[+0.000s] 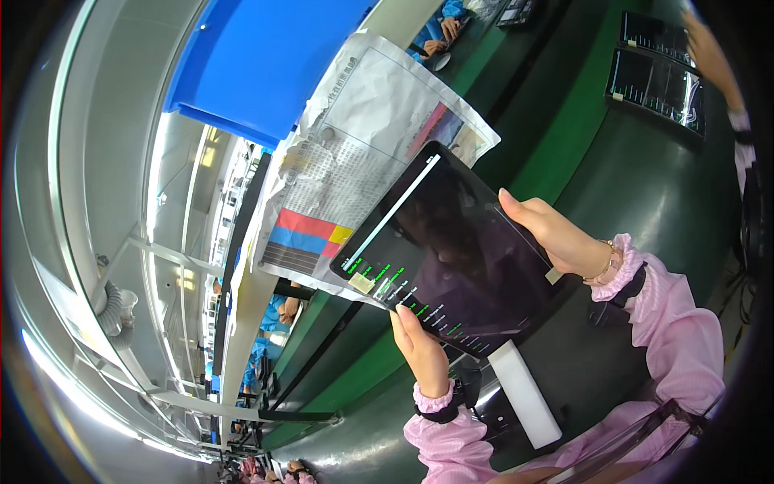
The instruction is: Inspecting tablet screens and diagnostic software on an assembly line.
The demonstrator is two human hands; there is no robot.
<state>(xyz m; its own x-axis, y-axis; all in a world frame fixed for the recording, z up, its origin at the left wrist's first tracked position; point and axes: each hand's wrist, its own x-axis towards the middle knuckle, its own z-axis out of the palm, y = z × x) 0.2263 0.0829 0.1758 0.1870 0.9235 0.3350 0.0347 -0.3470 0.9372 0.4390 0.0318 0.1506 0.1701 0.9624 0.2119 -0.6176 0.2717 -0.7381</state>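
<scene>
Both my hands hold a black tablet (476, 250), tilted over the green workbench (564, 189). Its screen is lit, with rows of small green and white text along the left side and dark reflections elsewhere. My left hand (423, 355) grips the lower left edge, thumb on the front. On the right edge, my right hand (556, 234) has its thumb along the rim; its other fingers are hidden behind. A pale sticker (361, 282) sits on the tablet's left border. Below the tablet lies a white block (524, 395).
Behind the tablet hangs a wrinkled printed sheet (347, 153), beneath a blue bin (242, 64). Two more lit tablets (657, 85) lie at the upper right, beside another person's hand (709, 56). Workers in blue (274, 315) sit farther along the line.
</scene>
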